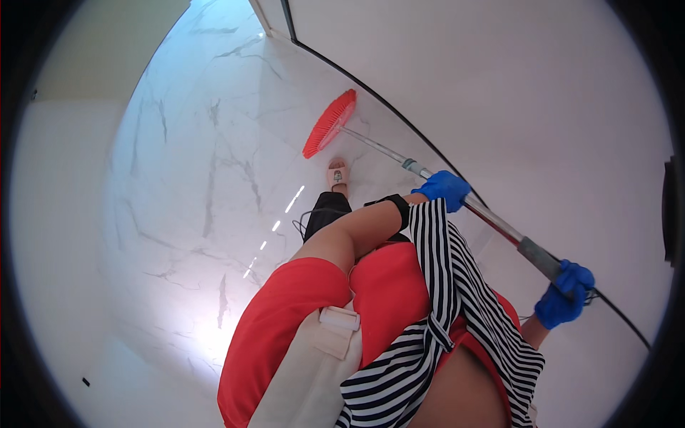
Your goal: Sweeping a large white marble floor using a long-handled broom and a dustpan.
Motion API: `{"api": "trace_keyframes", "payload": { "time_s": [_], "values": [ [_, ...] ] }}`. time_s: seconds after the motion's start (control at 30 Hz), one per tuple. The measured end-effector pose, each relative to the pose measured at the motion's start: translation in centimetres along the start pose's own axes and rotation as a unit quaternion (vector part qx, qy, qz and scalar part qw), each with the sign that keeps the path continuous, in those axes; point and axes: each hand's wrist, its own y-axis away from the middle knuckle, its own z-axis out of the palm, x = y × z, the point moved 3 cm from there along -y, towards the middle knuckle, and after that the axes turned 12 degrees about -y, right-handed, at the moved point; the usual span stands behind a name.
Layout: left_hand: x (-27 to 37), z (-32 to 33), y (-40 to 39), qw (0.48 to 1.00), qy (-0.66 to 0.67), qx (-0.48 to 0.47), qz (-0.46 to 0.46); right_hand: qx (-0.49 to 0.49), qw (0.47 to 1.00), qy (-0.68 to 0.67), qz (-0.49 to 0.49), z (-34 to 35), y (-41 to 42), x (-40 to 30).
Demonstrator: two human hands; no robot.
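Observation:
A broom with red bristles [328, 124] rests on the marble-patterned floor, ahead of my foot. Its metal telescopic pole [374, 144] runs down to the right past my body. My left hand [445, 190], in a blue glove, grips the pole near its middle, just above a grey joint collar [412, 165]. Around the grey grip [538, 258] at the pole's upper end, my gloved right hand [567, 294] is closed. The left arm reaches across my front. Both palms are hidden by the gloves' backs and the pole.
A white wall [508, 96] with a black strip [385, 99] along its base stands close on the right. Another pale wall [64, 224] rises at left. A pink slipper [337, 172] is on my foot behind the bristles. The floor [187, 176] shows bright light reflections.

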Motion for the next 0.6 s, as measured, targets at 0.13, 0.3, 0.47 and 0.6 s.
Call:
{"api": "trace_keyframes", "payload": {
  "time_s": [0.13,0.3,0.47,0.6],
  "values": [
    [-5.9,-1.9,3.6,0.993,-0.103,-0.042,-0.041,-0.028,0.995,-0.089,0.022,5.0,1.3,5.3],
    [-6.9,-1.3,3.1,0.981,-0.091,0.111,-0.133,-0.065,0.993,-0.100,0.016,3.8,-2.3,7.1],
    [-7.1,-0.3,4.1,0.967,-0.122,0.150,-0.168,-0.174,0.978,-0.117,0.010,2.6,-2.2,8.2],
    [-9.0,-0.2,6.4,0.951,-0.215,0.080,-0.207,-0.075,0.980,-0.132,0.130,1.3,-0.4,11.7]
  ]
}}
